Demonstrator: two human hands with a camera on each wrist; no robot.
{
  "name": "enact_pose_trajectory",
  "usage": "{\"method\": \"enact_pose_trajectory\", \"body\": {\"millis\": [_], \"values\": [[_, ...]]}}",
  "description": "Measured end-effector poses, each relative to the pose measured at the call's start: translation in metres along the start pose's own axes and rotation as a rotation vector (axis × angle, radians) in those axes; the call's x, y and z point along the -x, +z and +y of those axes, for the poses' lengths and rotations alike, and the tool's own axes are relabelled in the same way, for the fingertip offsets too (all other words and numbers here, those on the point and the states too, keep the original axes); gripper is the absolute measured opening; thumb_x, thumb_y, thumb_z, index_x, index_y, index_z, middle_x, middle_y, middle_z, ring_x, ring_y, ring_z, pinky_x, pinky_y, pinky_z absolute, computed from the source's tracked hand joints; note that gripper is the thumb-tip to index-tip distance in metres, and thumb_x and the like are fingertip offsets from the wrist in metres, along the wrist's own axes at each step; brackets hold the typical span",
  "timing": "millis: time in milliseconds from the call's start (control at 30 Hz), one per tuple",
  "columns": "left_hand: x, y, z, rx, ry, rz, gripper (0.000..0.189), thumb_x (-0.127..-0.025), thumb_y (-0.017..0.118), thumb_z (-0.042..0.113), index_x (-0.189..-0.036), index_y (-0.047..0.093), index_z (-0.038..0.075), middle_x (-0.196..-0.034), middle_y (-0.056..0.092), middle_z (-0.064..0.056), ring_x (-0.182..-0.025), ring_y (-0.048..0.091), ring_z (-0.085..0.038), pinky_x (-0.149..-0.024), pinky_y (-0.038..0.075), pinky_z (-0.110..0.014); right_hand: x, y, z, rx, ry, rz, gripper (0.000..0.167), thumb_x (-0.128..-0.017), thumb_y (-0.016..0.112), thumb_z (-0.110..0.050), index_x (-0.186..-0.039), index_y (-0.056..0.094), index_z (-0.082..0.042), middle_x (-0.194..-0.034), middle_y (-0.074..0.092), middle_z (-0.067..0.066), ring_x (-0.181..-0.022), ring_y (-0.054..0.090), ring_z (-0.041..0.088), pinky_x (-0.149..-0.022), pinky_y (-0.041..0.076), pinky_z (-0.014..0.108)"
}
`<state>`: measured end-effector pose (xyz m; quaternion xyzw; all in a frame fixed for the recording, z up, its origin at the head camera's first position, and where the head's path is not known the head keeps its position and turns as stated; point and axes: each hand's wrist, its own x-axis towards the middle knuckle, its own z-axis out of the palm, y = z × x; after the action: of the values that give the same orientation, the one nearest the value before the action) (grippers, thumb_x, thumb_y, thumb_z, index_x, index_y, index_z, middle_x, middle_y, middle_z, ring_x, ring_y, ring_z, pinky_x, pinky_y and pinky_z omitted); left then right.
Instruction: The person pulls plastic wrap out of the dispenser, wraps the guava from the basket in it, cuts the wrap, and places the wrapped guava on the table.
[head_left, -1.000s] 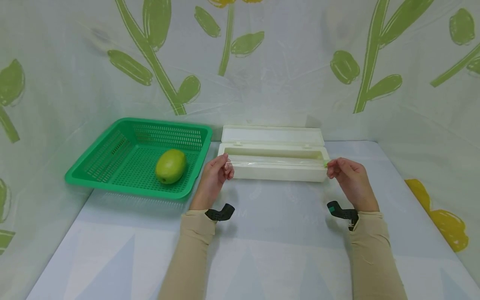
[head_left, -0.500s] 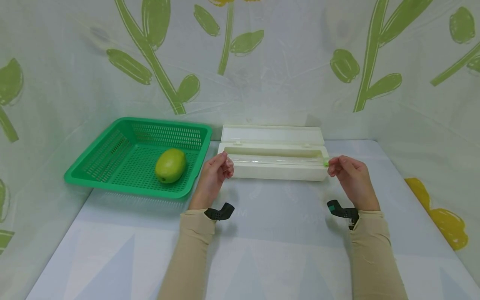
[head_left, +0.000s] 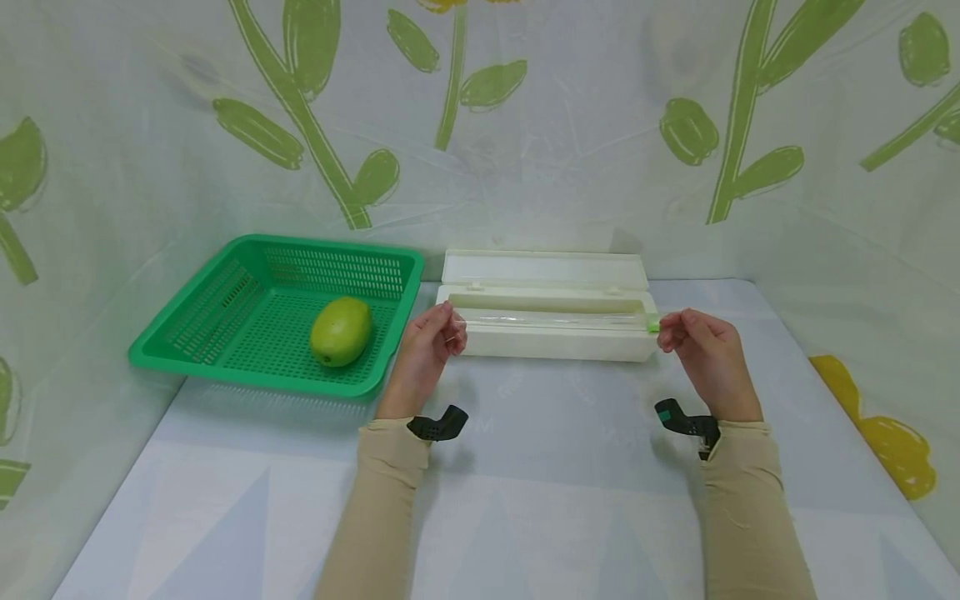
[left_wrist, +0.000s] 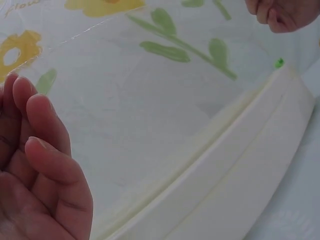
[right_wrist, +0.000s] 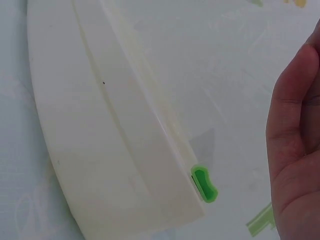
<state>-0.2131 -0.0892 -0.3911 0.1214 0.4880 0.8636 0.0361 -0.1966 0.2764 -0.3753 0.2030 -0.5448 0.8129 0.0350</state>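
Head view: over the last 1 second your right hand [head_left: 705,358] has edged slightly outward, while your left hand [head_left: 427,346] has barely shifted. More of the green tab [head_left: 652,323] shows at the box's right end, just beside your right fingertips. The clear film [head_left: 555,319] looks smoother than it did across the front of the white box [head_left: 555,344]. I judge that you have taken up some slack, which should make the sheet easier to keep level between your 2 hands.

Your left thumb and fingers are curled in and pinch the film at its left corner; the left wrist view shows its thin edge running up from those fingertips. Your right fingers are curled too and appear to pinch the other corner, though the film is too faint there to be sure of the exact contact.

The film stretches along the box, near its front side, with the box standing on the table [head_left: 555,517] and its lid [head_left: 543,271] tipped back behind it. To the left of the box sits 1 green basket [head_left: 255,380], holding 1 green fruit [head_left: 341,332]; your left hand is near the basket's right side, and the fruit lies apart from the film.
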Motion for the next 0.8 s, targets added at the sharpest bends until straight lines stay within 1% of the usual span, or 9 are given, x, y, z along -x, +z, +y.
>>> {"method": "enact_pose_trajectory", "body": {"millis": [133,333,433,667,800], "values": [[0.0003,0.0008,0.0012,0.014,0.01,-0.003,0.022,-0.089,0.055,0.027,-0.075,0.056,0.01,-0.071,0.054,-0.001,-0.063,0.047,-0.014,-0.057,0.038,-0.023,0.0007,0.0012,-0.0012,0.041,0.013,0.027,0.026,-0.095,0.039,-0.006,-0.093,0.061,0.007,-0.087,0.061,0.01,-0.075,0.054,0.018,-0.07,0.046,0.024],[0.0007,0.0011,0.0021,0.016,0.016,-0.013,0.021,-0.089,0.055,0.026,-0.076,0.057,0.01,-0.073,0.056,0.0,-0.064,0.048,-0.014,-0.057,0.037,-0.023,0.002,0.0015,-0.002,0.064,0.031,0.05,0.026,-0.095,0.04,-0.008,-0.094,0.06,0.008,-0.088,0.06,0.01,-0.076,0.053,0.019,-0.07,0.046,0.023],[0.0006,0.001,0.0021,0.02,0.025,-0.023,0.021,-0.089,0.056,0.026,-0.075,0.057,0.009,-0.072,0.055,-0.001,-0.064,0.048,-0.015,-0.056,0.036,-0.024,0.0018,0.0017,-0.0023,0.059,0.026,0.048,0.026,-0.095,0.04,-0.008,-0.094,0.06,0.009,-0.088,0.06,0.01,-0.076,0.053,0.019,-0.07,0.046,0.023],[0.0006,0.0013,0.0028,0.044,0.029,-0.028,0.019,-0.088,0.056,0.025,-0.079,0.056,0.009,-0.073,0.053,-0.001,-0.066,0.048,-0.015,-0.056,0.036,-0.024,0.0011,0.0022,-0.0042,0.026,0.006,0.033,0.027,-0.095,0.038,-0.005,-0.094,0.061,0.009,-0.089,0.06,0.01,-0.075,0.054,0.019,-0.07,0.046,0.024],[0.0011,0.0016,0.0035,0.047,0.036,-0.031,0.018,-0.089,0.056,0.024,-0.081,0.055,0.008,-0.073,0.052,-0.001,-0.066,0.048,-0.014,-0.057,0.035,-0.024,0.0011,0.0033,-0.0044,0.059,0.013,0.055,0.026,-0.095,0.039,-0.008,-0.092,0.062,0.005,-0.089,0.06,0.009,-0.074,0.053,0.019,-0.07,0.046,0.023]]}}
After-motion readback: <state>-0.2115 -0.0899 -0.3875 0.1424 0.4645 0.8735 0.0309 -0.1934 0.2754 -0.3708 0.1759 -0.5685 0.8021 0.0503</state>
